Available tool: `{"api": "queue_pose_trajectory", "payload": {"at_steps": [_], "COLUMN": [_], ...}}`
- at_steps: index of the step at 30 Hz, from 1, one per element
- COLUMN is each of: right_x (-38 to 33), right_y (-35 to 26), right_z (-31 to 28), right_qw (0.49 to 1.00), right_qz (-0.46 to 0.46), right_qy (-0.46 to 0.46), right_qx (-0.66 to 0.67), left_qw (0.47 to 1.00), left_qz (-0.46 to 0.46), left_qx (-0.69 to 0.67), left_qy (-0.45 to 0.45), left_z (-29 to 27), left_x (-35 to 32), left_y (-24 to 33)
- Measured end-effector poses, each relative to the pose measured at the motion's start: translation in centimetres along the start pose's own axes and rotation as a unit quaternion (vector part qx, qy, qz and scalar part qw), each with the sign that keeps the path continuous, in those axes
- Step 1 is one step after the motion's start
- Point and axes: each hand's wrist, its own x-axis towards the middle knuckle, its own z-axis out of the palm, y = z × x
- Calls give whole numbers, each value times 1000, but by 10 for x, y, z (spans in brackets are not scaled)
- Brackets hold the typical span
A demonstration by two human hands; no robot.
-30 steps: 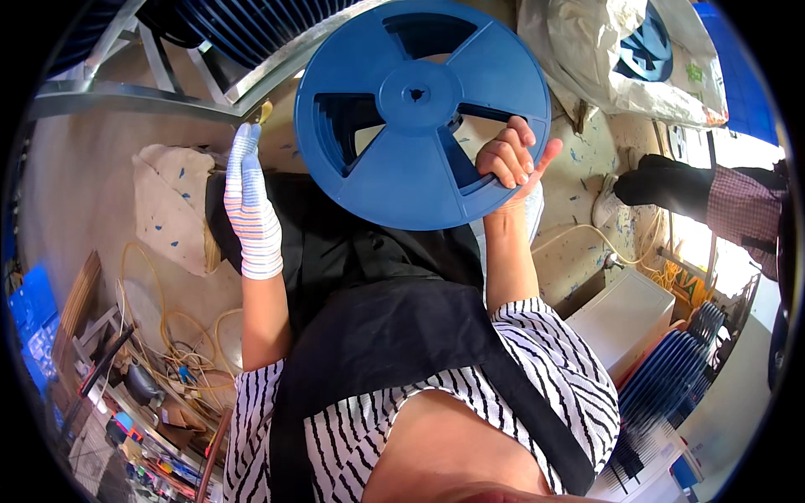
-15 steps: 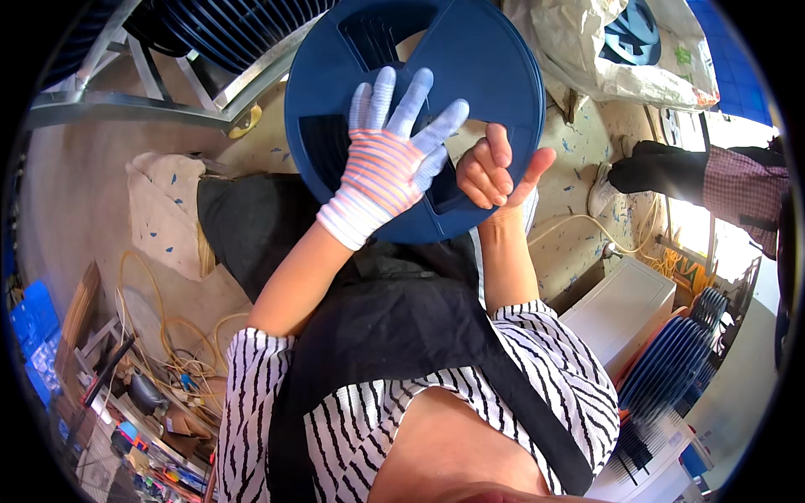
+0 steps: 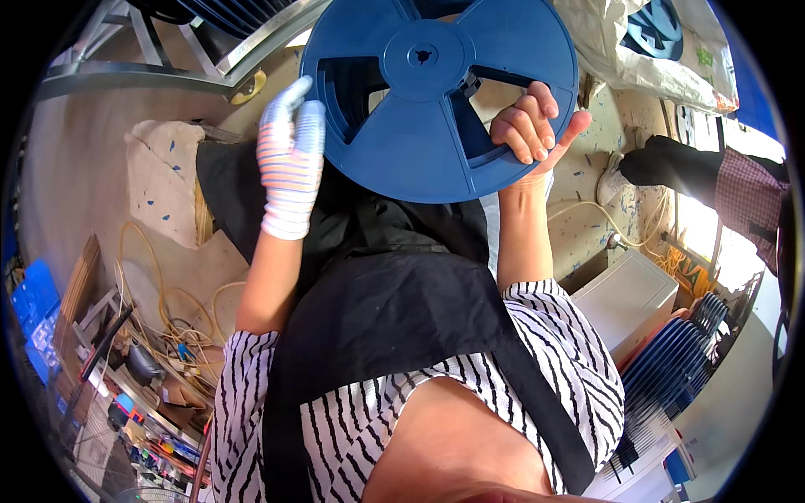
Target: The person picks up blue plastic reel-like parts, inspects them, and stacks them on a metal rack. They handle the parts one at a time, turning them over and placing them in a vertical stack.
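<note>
A large blue plastic reel with a round hub and wedge-shaped openings is held up in front of me. My right hand, bare, grips its right rim, with the fingers curled through an opening and the thumb outside the edge. Beside the reel's left rim is my left hand, in a striped knitted glove. Its fingers are stretched out and lie close to the rim; whether they touch it I cannot tell.
Blue reels are stacked at the lower right by a white box. At the upper right, a white sack holds blue parts. A metal frame stands upper left. Another person's leg is at the right. Hoses lie on the floor.
My left hand has moved off the reel's face to its left rim, uncovering the hub. The reel has shifted slightly up and right and tilted, with my right hand still on it.
</note>
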Motion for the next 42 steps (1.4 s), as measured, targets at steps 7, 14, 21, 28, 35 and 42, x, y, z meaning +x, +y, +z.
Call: {"api": "queue_pose_trajectory", "payload": {"at_steps": [7, 14, 21, 28, 35, 42], "right_x": [6, 17, -4, -20, -32, -28], "right_y": [47, 8, -13, -40, -59, -52], "right_z": [34, 54, 28, 19, 5, -7], "right_qw": [923, 785, 884, 963, 987, 995], "right_qz": [119, 149, 21, 3, -13, -57], "right_qy": [78, 256, 210, 120, 2, -39], "right_qx": [-357, -545, -416, -241, -160, -66], "left_qw": [991, 641, 511, 542, 576, 690], "left_qz": [-10, -281, -220, -200, -195, -115], "left_qx": [24, -679, -785, -789, -772, -689], "left_qy": [-131, -223, -273, -207, -185, -188], "left_z": [80, 2, -7, -13, -27, -63], "left_x": [3, 5, 5, 9, 7, -7], "left_y": [-13, -5, -40, -34, -34, -44]}}
